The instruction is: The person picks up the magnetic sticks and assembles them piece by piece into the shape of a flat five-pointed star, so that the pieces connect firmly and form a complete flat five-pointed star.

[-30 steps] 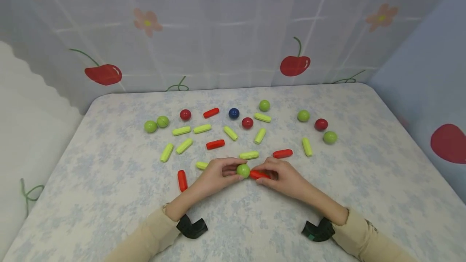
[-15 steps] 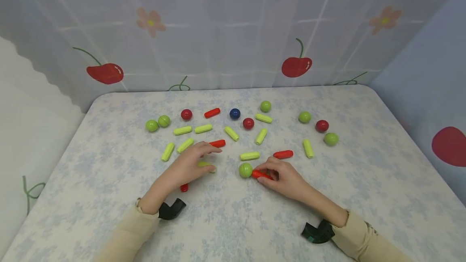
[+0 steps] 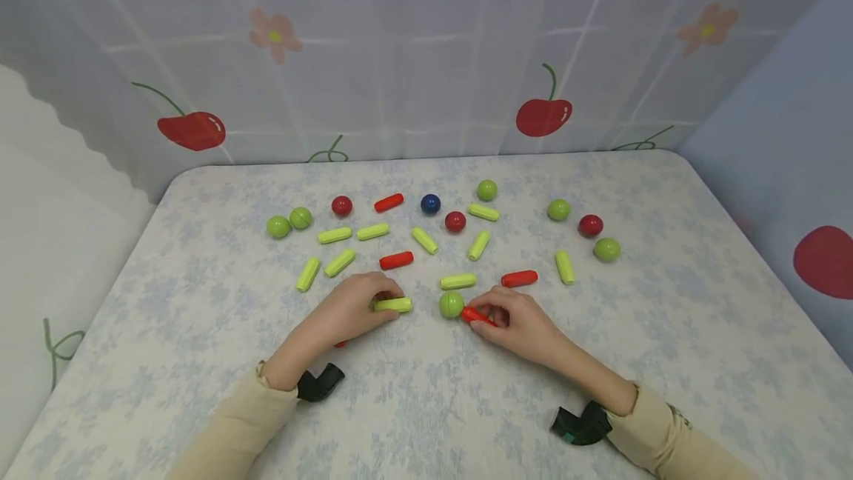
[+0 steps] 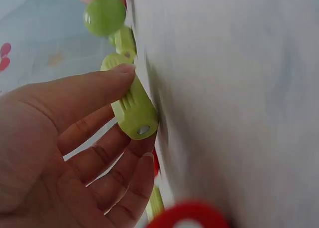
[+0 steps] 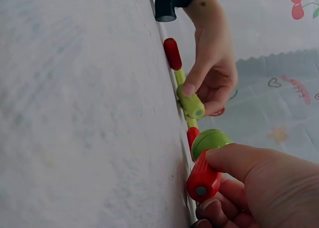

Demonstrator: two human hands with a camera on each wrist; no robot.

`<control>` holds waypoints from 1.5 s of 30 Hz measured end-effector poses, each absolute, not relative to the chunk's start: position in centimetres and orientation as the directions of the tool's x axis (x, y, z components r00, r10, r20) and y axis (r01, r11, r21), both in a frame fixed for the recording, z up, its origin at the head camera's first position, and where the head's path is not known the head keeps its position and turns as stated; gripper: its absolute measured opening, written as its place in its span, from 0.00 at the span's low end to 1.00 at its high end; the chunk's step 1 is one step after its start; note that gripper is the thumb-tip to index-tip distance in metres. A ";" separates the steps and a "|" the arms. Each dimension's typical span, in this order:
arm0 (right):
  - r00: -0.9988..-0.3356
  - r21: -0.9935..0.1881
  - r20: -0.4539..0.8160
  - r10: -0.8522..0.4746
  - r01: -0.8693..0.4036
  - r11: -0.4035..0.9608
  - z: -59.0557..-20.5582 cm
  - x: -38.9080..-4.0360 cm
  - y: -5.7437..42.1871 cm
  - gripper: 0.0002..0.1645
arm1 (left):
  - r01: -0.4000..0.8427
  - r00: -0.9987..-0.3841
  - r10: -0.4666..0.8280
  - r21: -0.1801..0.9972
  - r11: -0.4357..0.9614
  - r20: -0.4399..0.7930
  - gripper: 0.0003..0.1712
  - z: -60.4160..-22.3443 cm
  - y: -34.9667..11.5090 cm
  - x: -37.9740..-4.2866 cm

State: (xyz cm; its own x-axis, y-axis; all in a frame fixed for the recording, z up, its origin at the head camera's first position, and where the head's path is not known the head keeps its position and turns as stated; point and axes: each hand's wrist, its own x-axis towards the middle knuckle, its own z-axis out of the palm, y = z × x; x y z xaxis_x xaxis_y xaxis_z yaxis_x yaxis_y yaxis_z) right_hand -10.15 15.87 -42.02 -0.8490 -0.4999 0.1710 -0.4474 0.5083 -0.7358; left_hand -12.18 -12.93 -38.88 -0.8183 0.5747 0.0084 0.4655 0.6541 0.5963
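Note:
My left hand pinches a yellow-green magnetic rod between thumb and fingers, just above or on the tabletop; a silvery disc shows in the rod's end in the left wrist view. My right hand pinches a red magnetic rod, whose far end meets a green ball. In the right wrist view the same red rod partly covers the green ball. A gap separates the left hand's rod from that ball. Behind the ball lies another yellow-green rod.
Across the back of the cloth-covered table lie several yellow-green rods, red rods, green balls, red balls and one blue ball. One red rod is mostly hidden under the left wrist. A printed curtain hangs behind.
My left hand has let go of the green ball, moved left and picked up the yellow-green rod lying there. The right hand keeps holding the red rod in nearly the same place.

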 end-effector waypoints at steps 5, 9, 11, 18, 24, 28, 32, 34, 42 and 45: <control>-0.868 -0.763 0.141 -0.476 -0.402 0.507 -42.0 -10.1 15.6 0.10 | 0.464 -0.803 0.595 0.663 0.587 0.035 0.11 -39.3 -11.8 -11.8; -0.889 -0.798 0.074 -0.452 -0.325 0.508 -41.7 -9.7 15.3 0.10 | 0.462 -0.805 0.589 0.699 0.546 0.071 0.11 -39.6 -11.2 -11.6; -0.893 -0.820 0.026 -0.450 -0.276 0.501 -41.6 -9.5 15.1 0.11 | 0.460 -0.805 0.587 0.715 0.526 0.086 0.12 -39.7 -10.9 -11.5; -0.876 -0.891 -0.068 -0.477 -0.162 0.425 -41.1 -8.7 14.2 0.11 | 0.466 -0.808 0.578 0.727 0.504 0.117 0.11 -40.1 -10.3 -11.4; -0.851 -0.925 -0.143 -0.505 -0.066 0.374 -41.3 -8.3 14.1 0.10 | 0.450 -0.823 0.555 0.734 0.509 0.119 0.11 -40.6 -10.0 -11.0; -0.826 -0.912 -0.144 -0.544 -0.103 0.397 -41.2 -8.5 14.4 0.07 | 0.459 -0.810 0.572 0.745 0.485 0.127 0.11 -40.6 -10.1 -10.9; -0.846 -0.836 -0.034 -0.532 -0.268 0.479 -40.8 -9.3 14.9 0.05 | 0.468 -0.797 0.592 0.746 0.474 0.124 0.12 -40.6 -10.2 -11.0; -0.848 -0.808 0.019 -0.530 -0.325 0.492 -40.7 -9.6 14.9 0.05 | 0.469 -0.794 0.597 0.743 0.478 0.117 0.11 -40.6 -10.2 -11.1; -0.787 -0.841 0.069 -0.613 -0.377 0.389 -40.9 -10.3 14.0 0.22 | 0.495 -0.773 0.622 0.736 0.462 0.129 0.12 -40.7 -10.0 -11.4; -0.793 -0.845 0.070 -0.605 -0.369 0.386 -41.2 -10.2 14.0 0.20 | 0.487 -0.776 0.618 0.743 0.460 0.126 0.13 -40.7 -10.0 -11.3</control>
State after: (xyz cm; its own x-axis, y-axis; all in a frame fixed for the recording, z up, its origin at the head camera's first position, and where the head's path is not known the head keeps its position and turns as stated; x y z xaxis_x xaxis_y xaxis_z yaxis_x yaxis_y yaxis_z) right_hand -10.16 13.97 -41.21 -0.7933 -0.6048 0.0704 -0.3693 0.3860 -0.8453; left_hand -11.28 -9.99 -40.68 -0.7759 0.6181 0.1264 0.4871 0.4596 0.7426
